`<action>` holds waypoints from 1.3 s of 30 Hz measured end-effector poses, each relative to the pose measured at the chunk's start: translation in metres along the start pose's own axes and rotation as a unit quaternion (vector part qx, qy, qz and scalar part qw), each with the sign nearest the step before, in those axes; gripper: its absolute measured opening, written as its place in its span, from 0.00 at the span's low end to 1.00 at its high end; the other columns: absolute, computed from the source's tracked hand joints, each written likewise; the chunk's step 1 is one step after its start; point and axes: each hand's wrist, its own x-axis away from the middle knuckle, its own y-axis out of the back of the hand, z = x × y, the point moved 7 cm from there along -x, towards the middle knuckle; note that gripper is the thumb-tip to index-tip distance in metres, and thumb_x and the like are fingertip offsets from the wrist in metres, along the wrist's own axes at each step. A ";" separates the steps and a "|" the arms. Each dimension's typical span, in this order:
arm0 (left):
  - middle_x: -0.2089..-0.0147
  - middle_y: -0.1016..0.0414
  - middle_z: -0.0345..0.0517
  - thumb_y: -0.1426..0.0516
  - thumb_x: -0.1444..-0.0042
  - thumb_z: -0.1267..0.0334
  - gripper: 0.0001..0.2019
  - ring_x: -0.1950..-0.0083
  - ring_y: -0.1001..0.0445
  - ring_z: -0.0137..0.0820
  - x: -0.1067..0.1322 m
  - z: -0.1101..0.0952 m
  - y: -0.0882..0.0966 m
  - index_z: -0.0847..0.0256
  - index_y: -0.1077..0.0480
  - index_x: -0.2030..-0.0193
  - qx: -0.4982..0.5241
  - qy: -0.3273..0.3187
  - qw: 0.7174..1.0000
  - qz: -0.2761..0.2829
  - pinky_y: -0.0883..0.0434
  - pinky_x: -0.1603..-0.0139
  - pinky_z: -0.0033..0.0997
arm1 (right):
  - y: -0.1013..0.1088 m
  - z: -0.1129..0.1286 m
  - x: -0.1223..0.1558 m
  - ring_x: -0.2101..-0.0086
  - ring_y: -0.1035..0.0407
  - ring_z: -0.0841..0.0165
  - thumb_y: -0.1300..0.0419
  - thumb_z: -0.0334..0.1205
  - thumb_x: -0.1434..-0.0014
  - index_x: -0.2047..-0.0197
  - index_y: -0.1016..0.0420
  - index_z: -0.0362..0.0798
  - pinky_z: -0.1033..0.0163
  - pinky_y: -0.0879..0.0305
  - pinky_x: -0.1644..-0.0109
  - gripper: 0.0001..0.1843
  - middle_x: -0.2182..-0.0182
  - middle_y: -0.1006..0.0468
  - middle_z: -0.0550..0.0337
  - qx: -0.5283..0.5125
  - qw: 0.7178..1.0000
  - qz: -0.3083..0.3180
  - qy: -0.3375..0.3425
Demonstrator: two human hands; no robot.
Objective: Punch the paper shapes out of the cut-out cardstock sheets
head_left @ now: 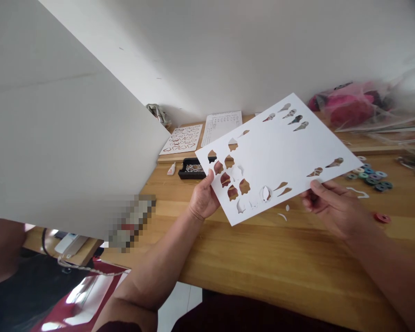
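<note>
A white sheet [263, 143] with several cut-out holes is raised above the wooden table, tilted. My left hand [204, 198] grips its left edge, thumb on top. At the near right edge my right hand [332, 205] pinches it between thumb and fingers. Leaf-like or shell-like holes cluster at the sheet's left end; slimmer drop-shaped ones lie along the far and near edges. Some white cut piece [266, 193] still shows in one hole. Below the sheet, a small curved white scrap [282, 216] and an oval scrap [287, 208] lie on the table.
Behind stand a black tray [183, 175] of small bits, a small white tube [171, 169], a patterned cut-out sheet [183, 139] and a printed sheet [223, 125]. Coloured rings [371, 177] and a red ring [382, 217] lie right, below pink-filled bags [352, 106]. A partition [62, 115] stands left, with another person's arm beyond.
</note>
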 end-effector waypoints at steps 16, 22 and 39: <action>0.50 0.25 0.46 0.41 0.40 0.47 0.27 0.53 0.22 0.47 0.003 0.002 -0.006 0.46 0.35 0.35 -0.071 0.021 0.995 0.068 0.31 0.48 0.51 | -0.002 0.010 0.002 0.79 0.33 0.71 0.20 0.51 0.67 0.76 0.24 0.47 0.67 0.40 0.79 0.23 0.77 0.24 0.60 -0.004 1.000 -0.007 0.020; 0.41 0.27 0.49 0.43 0.38 0.46 0.29 0.52 0.22 0.46 0.001 0.006 -0.001 0.46 0.39 0.32 -0.069 0.033 0.994 0.079 0.34 0.42 0.54 | -0.004 0.012 0.001 0.79 0.33 0.71 0.21 0.51 0.64 0.76 0.24 0.47 0.68 0.40 0.79 0.21 0.78 0.24 0.60 0.001 0.999 0.000 0.037; 0.49 0.23 0.56 0.40 0.41 0.46 0.27 0.52 0.23 0.43 0.008 0.021 -0.012 0.56 0.33 0.39 -0.053 0.065 0.994 0.074 0.27 0.51 0.42 | -0.005 0.005 0.001 0.79 0.35 0.73 0.24 0.51 0.57 0.74 0.24 0.49 0.67 0.42 0.79 0.18 0.76 0.24 0.62 -0.003 1.000 0.019 0.020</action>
